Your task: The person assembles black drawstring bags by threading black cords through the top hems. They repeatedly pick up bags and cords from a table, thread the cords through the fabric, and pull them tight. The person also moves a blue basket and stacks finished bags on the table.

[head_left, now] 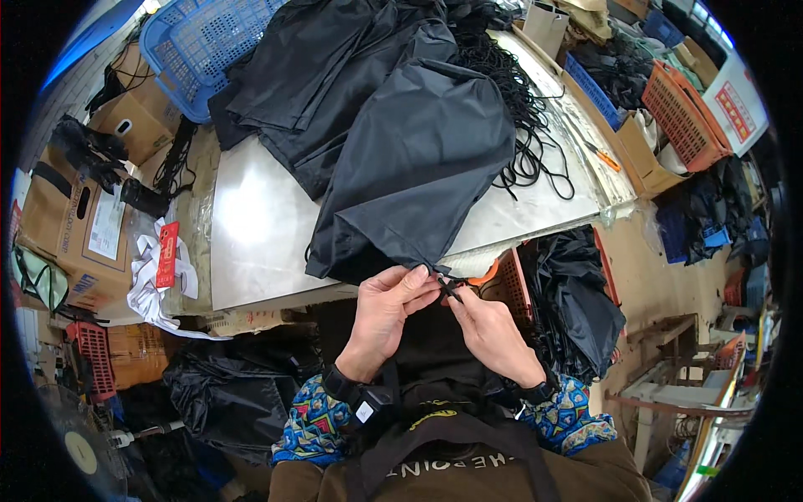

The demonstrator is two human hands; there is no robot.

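Note:
A black fabric bag (418,142) lies over the table's near edge, its lower corner drawn toward me. My left hand (386,314) is closed, pinching that corner between thumb and fingers. Close beside it, my right hand (493,330) is closed, with a short piece of black cord (449,289) between its fingertips. An orange loop (485,273), like a scissors handle, shows just behind the right fingers; the rest of it is hidden, and I cannot tell how the hand holds it.
More black bags (309,67) are piled on the metal tabletop (259,209), beside a heap of black cords (527,125). A blue basket (180,84) stands far left, orange-handled scissors (604,157) lie right. Below right, a red crate (517,289) holds black fabric; cardboard boxes (71,230) stand left.

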